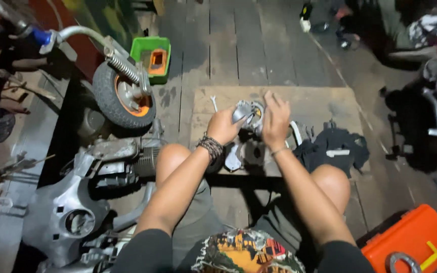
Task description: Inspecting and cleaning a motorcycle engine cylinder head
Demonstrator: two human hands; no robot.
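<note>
Head view: I look down past my knees at a board (324,103) laid on a plank floor (238,45).
Left hand: my left hand (222,125) is raised over the board, fingers curled tight on the left edge of a grey metal part (244,111); a beaded band sits on that wrist.
Right hand: my right hand (275,121) is at the part's right side, touching it, with the fingers straight and slightly fanned, pointing up; I cannot tell whether the thumb presses the part.
Metal part: it is held between both hands, above the board's near half, and shows a round pale opening facing me.
Under the hands: a round grey casing (249,151) lies on the board, just below the held part.
Spanner: a small wrench (214,102) lies on the board, near my left hand's far side.
Cloth: a dark rag (337,146) is bunched on the board's right part, beside my right forearm.
Left of me: a small wheel with an orange hub (125,98) and a coil spring stands beside a grey engine block (122,162); a grey body panel (67,212) lies nearer me.
Far floor: a green tray (142,50) sits beyond the wheel.
Lower right: an orange case (410,237) rests by my right knee.
Top right: another person's sleeve (431,23) shows, well apart from my hands.
</note>
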